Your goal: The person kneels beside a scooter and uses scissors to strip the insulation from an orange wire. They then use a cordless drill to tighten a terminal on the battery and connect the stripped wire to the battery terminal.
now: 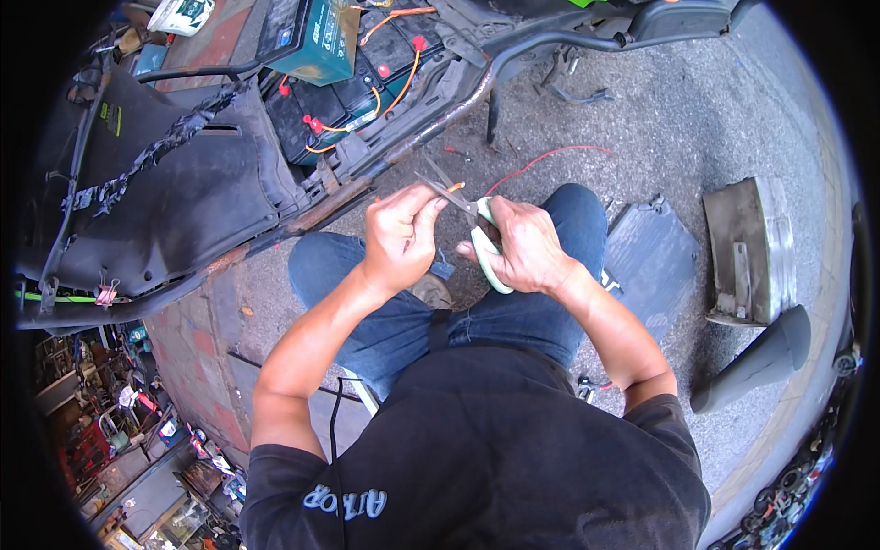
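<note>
My left hand (399, 234) is closed in a pinch, fingertips at the scissor blades. A short orange piece of wire (456, 187) shows beside those fingertips, lying across the blades; the rest of it is hidden. My right hand (530, 247) grips a pair of scissors (489, 264) by pale green handles. The metal blades are parted and point up and left, toward the vehicle frame (408, 147). Beyond my hands, dark batteries (394, 55) with red terminal caps and orange wires sit in that frame. A teal battery box (316, 41) rests on top of them.
A thin red wire (545, 158) lies on the rough ground ahead. On the right are a dark flat panel (651, 261), a worn metal box (747, 252) and a grey curved part (756, 362). Cluttered tools and parts (137, 431) fill the lower left.
</note>
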The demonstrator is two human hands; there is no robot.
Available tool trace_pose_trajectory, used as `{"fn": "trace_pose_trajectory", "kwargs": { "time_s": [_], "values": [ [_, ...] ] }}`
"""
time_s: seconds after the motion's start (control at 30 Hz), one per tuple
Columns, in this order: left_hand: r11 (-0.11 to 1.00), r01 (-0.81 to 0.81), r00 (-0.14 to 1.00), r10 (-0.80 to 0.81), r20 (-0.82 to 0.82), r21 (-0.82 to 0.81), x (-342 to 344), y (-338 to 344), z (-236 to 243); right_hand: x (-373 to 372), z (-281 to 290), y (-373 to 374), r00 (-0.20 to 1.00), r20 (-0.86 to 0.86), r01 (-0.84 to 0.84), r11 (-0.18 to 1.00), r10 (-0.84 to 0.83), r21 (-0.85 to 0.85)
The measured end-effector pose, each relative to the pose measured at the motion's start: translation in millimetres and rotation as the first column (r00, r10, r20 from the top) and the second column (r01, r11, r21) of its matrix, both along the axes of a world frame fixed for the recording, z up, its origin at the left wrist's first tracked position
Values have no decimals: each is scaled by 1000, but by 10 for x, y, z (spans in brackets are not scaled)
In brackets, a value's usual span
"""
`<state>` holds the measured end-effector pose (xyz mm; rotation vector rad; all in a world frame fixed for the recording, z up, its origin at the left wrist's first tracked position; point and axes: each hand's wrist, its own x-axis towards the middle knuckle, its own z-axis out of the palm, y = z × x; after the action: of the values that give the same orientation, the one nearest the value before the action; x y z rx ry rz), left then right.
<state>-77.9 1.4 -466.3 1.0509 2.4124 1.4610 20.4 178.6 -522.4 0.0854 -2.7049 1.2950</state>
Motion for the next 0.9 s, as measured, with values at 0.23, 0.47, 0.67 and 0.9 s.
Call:
{"fn": "trace_pose_trajectory", "kwargs": {
  "time_s": [0.23, 0.47, 0.67, 0.9],
  "values": [
    [995, 43, 838, -88, 539, 95, -33, -47, 29, 54, -56, 97, 994, -104, -42, 998, 45, 35],
    [944, 145, 201, -323, 925, 298, -284, -129, 140, 20, -38, 242, 968, -218, -101, 989, 124, 110],
    [998, 55, 898, -42, 437, -17, -143, 35, 43, 53, -93, 88, 999, 2, 51, 999, -51, -19],
    [975, 148, 503, -221, 836, 169, -263, -86, 13, 24, -167, 244, 970, -234, -31, 993, 57, 116]
  ]
}}
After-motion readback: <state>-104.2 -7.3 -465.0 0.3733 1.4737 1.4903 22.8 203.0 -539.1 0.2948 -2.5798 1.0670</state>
